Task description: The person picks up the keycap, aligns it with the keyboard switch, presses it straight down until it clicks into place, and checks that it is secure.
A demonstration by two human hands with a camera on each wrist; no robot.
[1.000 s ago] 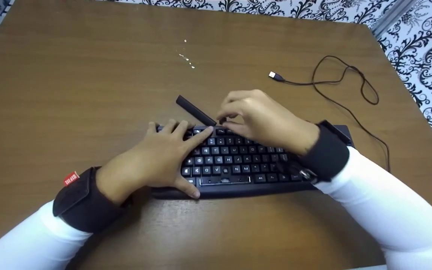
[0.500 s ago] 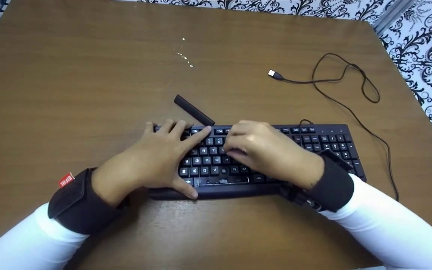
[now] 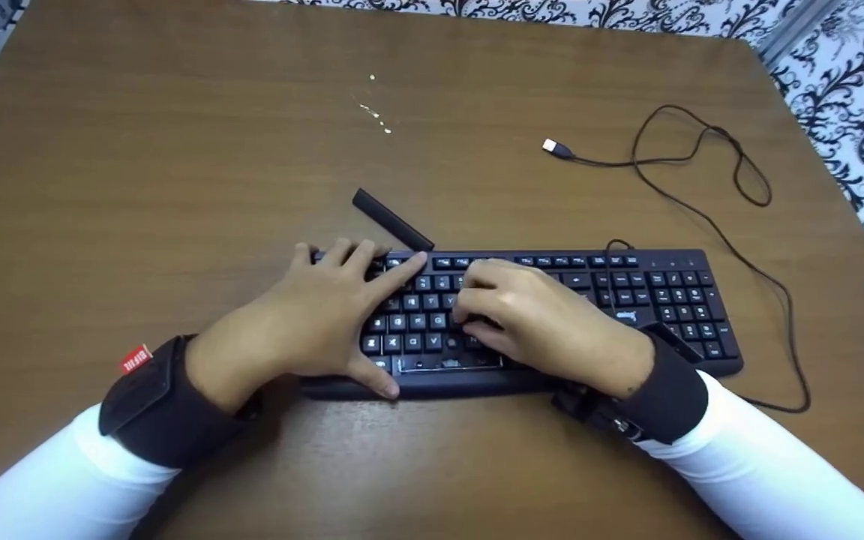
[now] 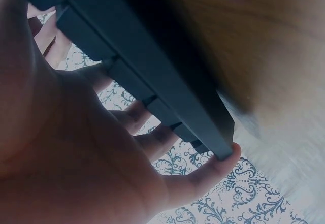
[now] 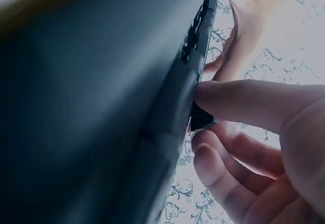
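Note:
A black computer keyboard [image 3: 469, 385] lies on the wooden table. My left hand [image 3: 308, 322] holds its left end, thumb on the front edge, fingers spread across to the far edge. Over the middle key rows is my right hand [image 3: 533, 315], fingers bent. In the right wrist view, its thumb and fingers pinch a small black keycap [image 5: 203, 118] against the key surface. The space bar slot [image 3: 447, 365] is bare, and a key gap [image 3: 451, 342] shows just above it. A long black space bar [image 3: 393, 220] lies against the keyboard's far edge.
A dark cable [image 3: 747, 259] runs to the right of the keyboard and loops at the back right. Its USB plug [image 3: 558, 149] lies beyond the keyboard. Several pale specks [image 3: 376, 116] dot the table's far part. Patterned wallpaper [image 3: 837, 97] stands past the table edge.
My right hand has come from above the keyboard's far edge, beside the space bar, down onto the middle key rows nearer me. My left hand keeps its place.

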